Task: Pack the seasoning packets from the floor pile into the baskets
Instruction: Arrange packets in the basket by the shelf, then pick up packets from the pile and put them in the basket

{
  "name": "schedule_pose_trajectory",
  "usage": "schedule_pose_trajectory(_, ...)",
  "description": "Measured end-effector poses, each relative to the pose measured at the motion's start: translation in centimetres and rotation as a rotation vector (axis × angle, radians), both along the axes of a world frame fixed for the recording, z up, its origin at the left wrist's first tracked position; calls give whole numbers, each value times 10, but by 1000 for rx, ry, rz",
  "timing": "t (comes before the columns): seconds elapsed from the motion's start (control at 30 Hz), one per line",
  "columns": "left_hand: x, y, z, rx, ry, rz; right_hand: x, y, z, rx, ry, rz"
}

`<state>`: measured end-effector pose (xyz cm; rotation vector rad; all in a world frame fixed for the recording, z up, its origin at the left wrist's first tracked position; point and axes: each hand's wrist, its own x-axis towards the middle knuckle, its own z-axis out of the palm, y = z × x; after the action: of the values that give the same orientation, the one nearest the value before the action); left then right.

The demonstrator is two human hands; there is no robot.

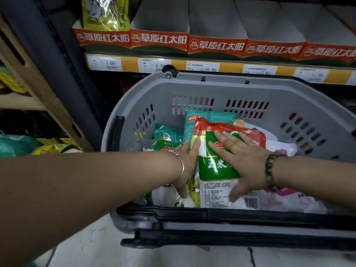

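Grey plastic basket [192,89] on the shop floor [173,257], part-filled with seasoning packets [279,201]. Inside the basket, the right grip [244,158] lies flat, fingers spread, on a green-and-white packet [213,170] atop the heap, grasping nothing. The left grip [187,162], fingers straight, presses that packet's left edge and also clasps nothing. A red packet [231,130] and teal packets [192,120] lie toward the basket's far wall. A folded black handle [231,214] runs along the near rim. Behind the basket, a shelf edge [231,63] carries price tags under red display cartons [159,39]. To its left, loose packets [48,143] lie in shadow.
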<state>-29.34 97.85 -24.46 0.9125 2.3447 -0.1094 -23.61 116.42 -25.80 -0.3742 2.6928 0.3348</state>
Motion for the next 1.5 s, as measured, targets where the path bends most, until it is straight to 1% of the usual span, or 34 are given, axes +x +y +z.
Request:
schedule_pose_trajectory(0.1,-6,-2,-5,16,-8,30,-2,-1,-1,11,-17,-2)
schedule_pose_trajectory(0.23,-7,-1,-6,-42,-14,45,-2,-1,-2,-6,-17,-14)
schedule_pose_trajectory(0.33,-8,-1,3,-75,-27,30,0,-4,2,-13,-18,-18)
schedule_pose_trajectory(0.43,-9,-3,18,-75,0,11,-1,-7,17,19,-15,-9)
schedule_pose_trajectory(0.53,-12,-13,43,7,48,-6,-7,-20,43,32,-9,-47)
schedule_pose_trajectory(0.63,-11,-40,71,162,112,48,-14,-46,70,-26,74,-67)
schedule_pose_trajectory(0.73,-10,-82,96,344,188,153,-24,-86,97,-132,185,-51)
schedule_pose_trajectory(0.83,-11,-138,113,510,211,288,-36,-134,122,-279,271,7)
schedule_pose_trajectory(0.97,-1,-225,117,664,173,535,-48,-208,137,-357,293,171)
schedule_pose_trajectory(1.07,13,-285,105,736,195,695,-55,-266,133,-367,273,279)
schedule_pose_trajectory(1.23,49,-371,70,746,328,950,-56,-359,99,-365,285,427)
schedule_pose_trajectory(1.3,65,-398,50,733,363,1028,-51,-391,79,-378,247,449)
schedule_pose_trajectory(1.5,118,-459,-21,620,445,1151,-36,-464,4,-352,83,496)
